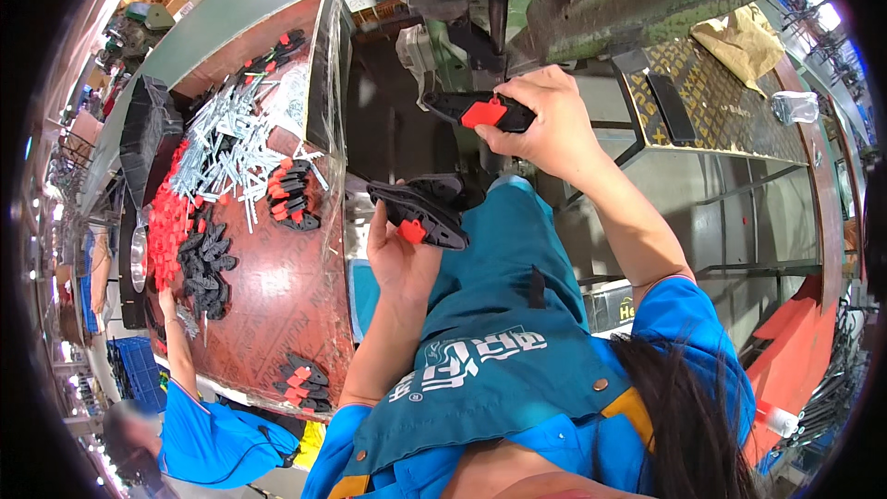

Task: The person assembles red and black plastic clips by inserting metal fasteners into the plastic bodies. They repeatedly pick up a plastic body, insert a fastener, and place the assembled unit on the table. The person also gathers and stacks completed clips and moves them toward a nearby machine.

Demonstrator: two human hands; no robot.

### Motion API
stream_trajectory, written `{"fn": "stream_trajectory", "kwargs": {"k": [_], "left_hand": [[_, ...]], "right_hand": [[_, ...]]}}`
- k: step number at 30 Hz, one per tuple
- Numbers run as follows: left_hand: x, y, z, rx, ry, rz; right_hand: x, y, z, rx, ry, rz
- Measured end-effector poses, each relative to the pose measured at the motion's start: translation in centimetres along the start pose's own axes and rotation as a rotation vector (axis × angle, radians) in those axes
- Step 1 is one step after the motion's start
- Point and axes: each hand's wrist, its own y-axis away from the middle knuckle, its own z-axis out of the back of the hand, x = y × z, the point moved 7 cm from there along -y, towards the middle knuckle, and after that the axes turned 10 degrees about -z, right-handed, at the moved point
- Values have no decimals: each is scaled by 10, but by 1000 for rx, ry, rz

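Note:
My right hand (pixel 552 120) is closed on a long black plastic part (pixel 448 109) with a red piece (pixel 483 114) set in its middle. Thumb and fingers pinch its right end, close below the upright shaft (pixel 498 17) of a green machine (pixel 637 23). Lower and to the left, my left hand (pixel 407 268) holds similar black plastic parts (pixel 432 206), which overlap. Another red piece (pixel 412 232) shows on the nearest of them. The fingers behind these parts are partly hidden.
The red-brown table (pixel 268 296) at left bears metal pins (pixel 231 134), red pieces (pixel 168 236) and black parts (pixel 205 263). A co-worker's hand (pixel 168 303) reaches to the red pile. A patterned board (pixel 711 120) at right carries a phone (pixel 670 107) and brown paper (pixel 742 42).

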Motion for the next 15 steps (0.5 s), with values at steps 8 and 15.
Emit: {"fn": "stream_trajectory", "kwargs": {"k": [8, 15], "left_hand": [[-10, -4, -16, 79, -83, 29], [-11, -1, -23, -54, -29, -78]], "right_hand": [[-1, -11, -3, -6, -11, 30], [-8, -10, -2, 10, 99, 30]]}}
